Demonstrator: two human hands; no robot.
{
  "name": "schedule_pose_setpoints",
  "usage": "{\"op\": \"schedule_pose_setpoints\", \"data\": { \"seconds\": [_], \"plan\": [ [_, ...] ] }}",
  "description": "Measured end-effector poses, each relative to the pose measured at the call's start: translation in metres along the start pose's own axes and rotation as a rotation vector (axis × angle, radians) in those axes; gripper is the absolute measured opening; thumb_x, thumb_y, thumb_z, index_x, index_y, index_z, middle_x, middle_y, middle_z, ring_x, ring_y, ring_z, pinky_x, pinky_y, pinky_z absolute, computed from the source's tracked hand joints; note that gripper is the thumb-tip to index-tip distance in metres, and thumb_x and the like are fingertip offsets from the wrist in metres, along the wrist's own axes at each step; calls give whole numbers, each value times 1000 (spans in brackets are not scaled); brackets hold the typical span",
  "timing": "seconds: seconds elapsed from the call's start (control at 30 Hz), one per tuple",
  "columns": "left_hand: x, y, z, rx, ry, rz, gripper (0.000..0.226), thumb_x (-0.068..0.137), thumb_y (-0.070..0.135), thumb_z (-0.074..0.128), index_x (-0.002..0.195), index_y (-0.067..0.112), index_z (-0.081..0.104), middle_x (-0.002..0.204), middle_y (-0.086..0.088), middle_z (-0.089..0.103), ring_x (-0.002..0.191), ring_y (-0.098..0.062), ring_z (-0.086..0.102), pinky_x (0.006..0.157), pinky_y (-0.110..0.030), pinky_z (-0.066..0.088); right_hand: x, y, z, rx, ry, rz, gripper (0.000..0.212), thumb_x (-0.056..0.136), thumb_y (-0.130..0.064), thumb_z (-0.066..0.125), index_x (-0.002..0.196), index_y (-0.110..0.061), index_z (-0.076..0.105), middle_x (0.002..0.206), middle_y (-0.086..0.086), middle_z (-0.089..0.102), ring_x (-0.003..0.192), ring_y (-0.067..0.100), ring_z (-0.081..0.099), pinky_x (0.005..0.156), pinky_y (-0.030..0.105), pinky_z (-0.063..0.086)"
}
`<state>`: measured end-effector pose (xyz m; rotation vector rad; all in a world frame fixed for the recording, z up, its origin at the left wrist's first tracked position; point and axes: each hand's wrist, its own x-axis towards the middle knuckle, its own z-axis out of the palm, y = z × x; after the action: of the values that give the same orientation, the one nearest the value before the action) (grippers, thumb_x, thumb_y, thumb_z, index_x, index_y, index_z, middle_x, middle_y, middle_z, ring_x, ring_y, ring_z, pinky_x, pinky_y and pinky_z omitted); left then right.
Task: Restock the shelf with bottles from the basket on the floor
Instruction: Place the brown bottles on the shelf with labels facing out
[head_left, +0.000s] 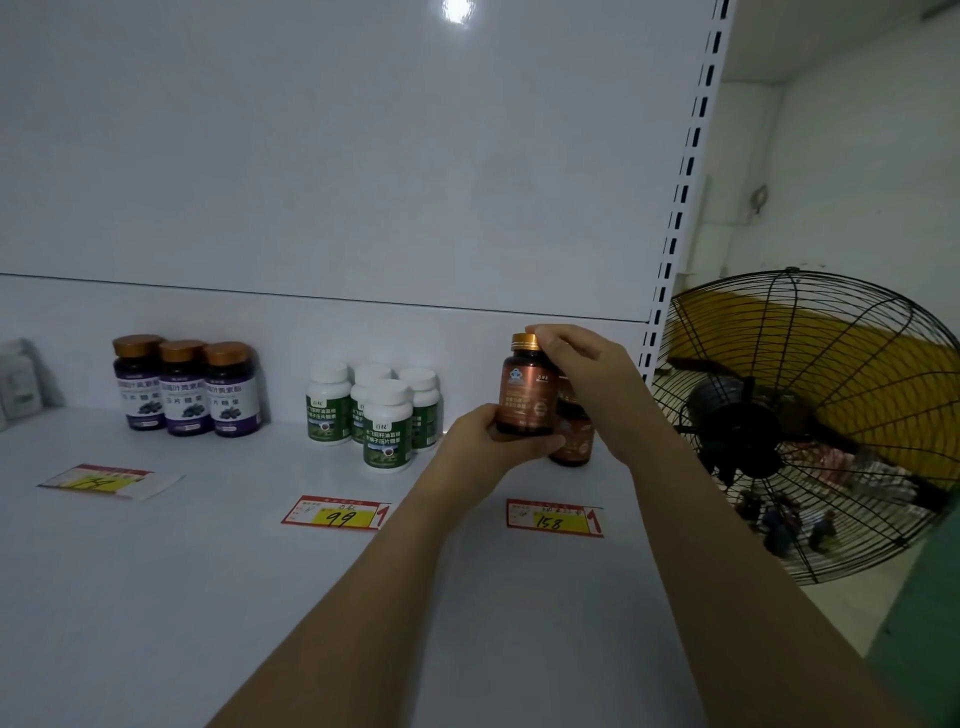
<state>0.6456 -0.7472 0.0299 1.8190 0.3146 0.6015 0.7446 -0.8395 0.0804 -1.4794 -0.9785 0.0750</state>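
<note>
Placing step, I judge: my left hand (485, 441) grips the amber bottle (524, 400) low, my right hand (576, 364) pinches its cap (522, 342); next, set it beside the shelved bottle (572, 444).

On the shelf (156, 597) in front of me, a row of three bottles (187, 387) stands at the back left, a cluster of four bottles (374, 415) to its right, and a lone bottle (571, 441) furthest right. That one is partly hidden behind the held bottle (527, 395), which my left hand (483, 441) grips at the base and my right hand (576, 364) at the cap. Three price tags (337, 514) lie flat nearer me, one before each group, and a fan (805, 421) stands right of the shelf's slotted upright (680, 197).
</note>
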Motion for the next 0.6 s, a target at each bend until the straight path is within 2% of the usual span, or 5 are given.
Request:
{"op": "schedule_pose_setpoints", "data": {
  "seconds": [0.13,0.3,0.43,0.5,0.6],
  "plan": [
    [0,1,-1,-70,-75,-23,40,76,26,76,111,18,61,98,-4,71,95,-18,66,92,-32,52,-1,0,-1,-2,32,11,21,93,-34,55,105,-23,68,101,-3,67,92,11,63,80,29,54],
    [-2,4,-3,-244,-270,-91,44,82,20,70,123,10,57,110,-8,69,103,-19,66,97,-31,49,-3,-3,-2,28,33,37,25,89,-39,60,102,-19,67,98,1,67,87,16,66,75,32,57],
    [-2,7,-4,-393,-393,-166,35,85,16,63,119,9,56,116,-13,67,108,-23,64,99,-32,47,-4,-5,-2,91,45,64,29,85,-41,64,98,-15,66,93,1,68,83,19,68,77,38,59],
    [-2,7,-4,-392,-402,-151,36,84,16,64,119,10,57,116,-13,66,110,-23,63,100,-33,46,-4,-5,-2,103,46,56,27,87,-39,63,99,-15,66,93,0,68,83,18,68,77,38,59],
    [-2,7,-4,-210,-264,-90,40,79,21,73,116,15,60,108,-7,69,105,-22,64,97,-33,49,-4,-4,-2,137,28,64,21,92,-34,57,99,-16,66,99,3,66,89,19,65,82,41,56]
  ]
}}
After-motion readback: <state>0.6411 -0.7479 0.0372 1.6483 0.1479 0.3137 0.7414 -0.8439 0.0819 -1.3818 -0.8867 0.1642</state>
